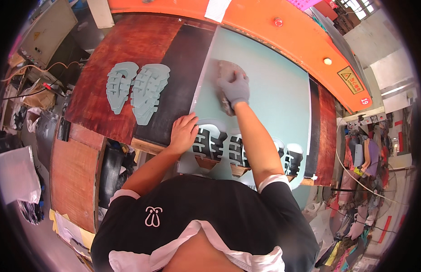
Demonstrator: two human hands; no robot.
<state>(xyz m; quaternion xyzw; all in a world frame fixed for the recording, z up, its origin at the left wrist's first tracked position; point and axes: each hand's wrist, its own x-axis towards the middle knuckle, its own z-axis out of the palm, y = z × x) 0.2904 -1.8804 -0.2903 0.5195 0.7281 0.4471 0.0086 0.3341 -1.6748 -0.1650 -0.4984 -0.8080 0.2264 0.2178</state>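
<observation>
A pale blue-green sheet (274,77) lies across the worktable, with several sole-shaped holes cut through its near part. My right hand (236,88), in a grey glove, grips a brown-grey cutting die (227,71) on the left part of the sheet. The die is smeared by motion, so its outline is not sharp. My bare left hand (184,132) rests on the sheet's left edge, fingers stretched out, beside the nearest cut hole. Two piles of cut shoe-upper pieces, a smaller left pile (120,87) and a larger right pile (149,93), sit on the board to the left.
An orange press beam (283,31) with a red button spans the far side of the table. The table is a reddish-brown board (95,99) with a black strip. Hanging dies and scraps (360,158) crowd the right, and a wooden cabinet (74,177) stands at the left.
</observation>
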